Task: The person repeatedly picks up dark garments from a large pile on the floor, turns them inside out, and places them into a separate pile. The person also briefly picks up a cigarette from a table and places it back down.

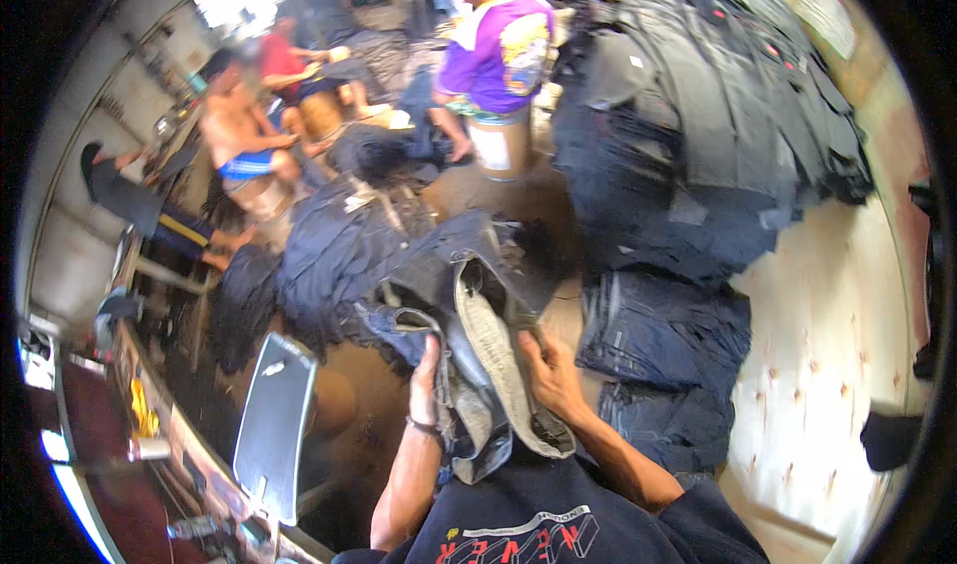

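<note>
In front of my chest I hold a pair of dark jeans (485, 337), its opening spread so that the pale grey inside shows. My left hand (426, 385) grips the near left side, thumb upward, with a dark band round the wrist. On the opposite side my right hand (550, 367) is closed on the edge; some of its fingers are hidden behind the cloth. The far part of the jeans merges with dark fabric beyond.
Folded dark jeans (663, 330) lie stacked to the right, below a tall heap of dark garments (688, 116). A loose fabric pile (334, 255) lies ahead left. A dark upright panel (274, 424) stands near left. Several people sit farther off, one in a purple shirt (498, 51).
</note>
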Motion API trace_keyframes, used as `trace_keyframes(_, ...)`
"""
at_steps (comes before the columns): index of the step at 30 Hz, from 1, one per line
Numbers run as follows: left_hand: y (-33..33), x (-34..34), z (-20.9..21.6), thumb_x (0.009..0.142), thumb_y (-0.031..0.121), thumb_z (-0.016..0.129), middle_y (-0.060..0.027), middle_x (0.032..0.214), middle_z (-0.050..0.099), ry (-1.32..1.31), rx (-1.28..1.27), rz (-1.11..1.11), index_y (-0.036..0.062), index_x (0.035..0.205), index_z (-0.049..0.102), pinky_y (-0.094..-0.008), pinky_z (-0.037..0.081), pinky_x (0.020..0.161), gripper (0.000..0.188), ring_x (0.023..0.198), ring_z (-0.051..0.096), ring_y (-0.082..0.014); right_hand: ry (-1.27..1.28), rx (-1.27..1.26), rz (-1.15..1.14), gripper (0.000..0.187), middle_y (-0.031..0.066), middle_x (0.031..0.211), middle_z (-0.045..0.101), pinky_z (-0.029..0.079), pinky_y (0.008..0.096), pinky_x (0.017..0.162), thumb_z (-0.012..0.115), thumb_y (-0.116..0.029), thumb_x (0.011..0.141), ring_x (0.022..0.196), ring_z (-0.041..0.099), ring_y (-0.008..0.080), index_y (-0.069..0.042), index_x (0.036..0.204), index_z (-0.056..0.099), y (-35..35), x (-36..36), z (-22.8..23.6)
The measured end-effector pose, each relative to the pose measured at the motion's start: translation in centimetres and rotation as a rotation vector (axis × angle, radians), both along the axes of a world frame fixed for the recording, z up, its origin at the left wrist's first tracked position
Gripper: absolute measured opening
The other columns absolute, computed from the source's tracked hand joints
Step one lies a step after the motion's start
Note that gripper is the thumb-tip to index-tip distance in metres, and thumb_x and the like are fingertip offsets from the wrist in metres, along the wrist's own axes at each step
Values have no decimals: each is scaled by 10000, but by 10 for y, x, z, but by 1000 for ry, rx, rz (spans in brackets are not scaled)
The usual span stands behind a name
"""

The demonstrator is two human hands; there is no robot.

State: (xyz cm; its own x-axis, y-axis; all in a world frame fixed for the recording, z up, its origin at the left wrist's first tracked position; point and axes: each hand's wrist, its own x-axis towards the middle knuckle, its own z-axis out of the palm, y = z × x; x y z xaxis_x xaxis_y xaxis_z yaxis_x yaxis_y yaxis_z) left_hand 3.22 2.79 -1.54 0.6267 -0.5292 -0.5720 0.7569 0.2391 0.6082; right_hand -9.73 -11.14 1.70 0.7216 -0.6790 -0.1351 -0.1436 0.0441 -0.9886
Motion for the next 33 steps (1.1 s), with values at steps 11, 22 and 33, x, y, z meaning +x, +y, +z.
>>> trace_keyframes(11, -40, -1, 7, 988, 456, 550, -106, 1266, 623, -114, -63, -94, 8, 1333, 549, -375, 484, 979, 566, 1101, 617, -242, 537, -446, -308, 248, 150, 930, 713, 519, 353, 766, 602, -202, 969, 832, 659, 189, -25, 1130, 667, -197, -248, 33)
trace_keyframes(22, -57, -10, 19, 970, 511, 546, -128, 1334, 562, -173, 27, -124, 23, 1389, 489, -404, 440, 1020, 645, 1152, 568, -271, 1250, -743, -623, 304, 252, 953, 687, 518, 433, 775, 617, -206, 948, 854, 676, 392, -15, 1180, 660, -190, -489, 112)
trace_keyframes(33, -52, 21, -36, 988, 420, 566, -82, 1379, 558, -273, 70, -217, -14, 1382, 519, -352, 378, 1079, 588, 1223, 541, -217, 1320, -78, -169, 332, 166, 1130, 696, 516, 474, 928, 583, -441, 943, 1077, 649, 378, -243, 1179, 707, -111, -457, -155)
